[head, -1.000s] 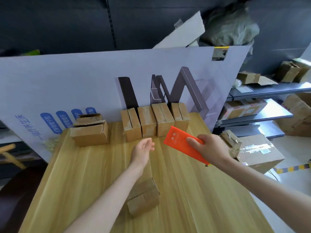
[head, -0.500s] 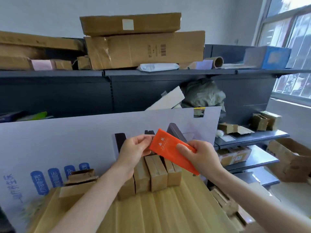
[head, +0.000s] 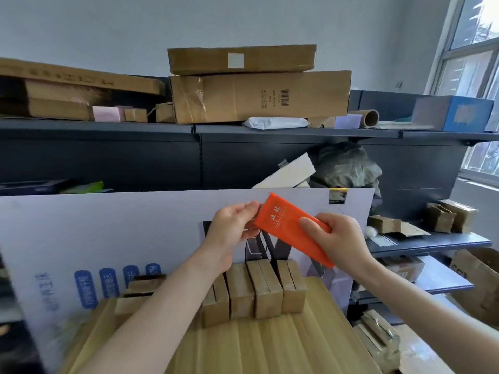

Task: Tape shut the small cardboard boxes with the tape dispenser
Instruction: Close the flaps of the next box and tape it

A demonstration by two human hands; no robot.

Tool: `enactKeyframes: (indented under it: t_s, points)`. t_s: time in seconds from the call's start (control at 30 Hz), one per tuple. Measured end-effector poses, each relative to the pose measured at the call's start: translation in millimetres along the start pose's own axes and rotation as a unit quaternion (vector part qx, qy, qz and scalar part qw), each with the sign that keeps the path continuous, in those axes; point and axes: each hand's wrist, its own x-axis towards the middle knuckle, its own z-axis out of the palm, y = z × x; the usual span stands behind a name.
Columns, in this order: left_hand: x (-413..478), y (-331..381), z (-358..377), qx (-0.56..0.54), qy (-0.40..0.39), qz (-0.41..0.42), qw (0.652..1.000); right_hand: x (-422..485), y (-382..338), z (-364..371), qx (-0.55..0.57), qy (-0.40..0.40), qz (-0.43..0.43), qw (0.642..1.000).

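Note:
I hold a flat orange tape dispenser (head: pixel 289 228) up in front of me, tilted down to the right. My right hand (head: pixel 337 238) grips its lower half. My left hand (head: pixel 232 228) pinches its upper left edge with thumb and fingers. Below them a row of several small cardboard boxes (head: pixel 259 290) stands side by side at the far edge of the wooden table (head: pixel 270 346). Another small box (head: pixel 135 298) with open flaps sits at the table's far left. My left forearm hides part of the leftmost box in the row.
A large white printed board (head: pixel 94 238) leans behind the table. Dark shelving (head: pixel 243 130) above it carries big cartons (head: pixel 259 95). More shelves with cardboard boxes (head: pixel 445 217) stand to the right. Loose boxes (head: pixel 378 338) lie on the floor by the table's right edge.
The view has tilted up from the table to the shelves. My left hand rose from above the table and took hold of the dispenser's upper edge; both hands lifted it.

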Motion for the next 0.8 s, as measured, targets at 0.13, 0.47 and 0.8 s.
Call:
enactKeyframes:
  t_s: [0.13, 0.47, 0.8]
  points:
    - [-1, -1, -9, -0.047, -0.001, -0.037, 0.998, -2, -5, 7, 0.033, -0.007, -0.01, 0.999]
    - [-5, -9, -20, -0.044, 0.042, -0.07, 0.996, -14, -3, 14, 0.041, -0.035, -0.019, 0.998]
    - [5, -27, -23, 0.091, 0.15, -0.075, 0.982, -40, -20, 24, -0.09, -0.056, 0.015, 0.994]
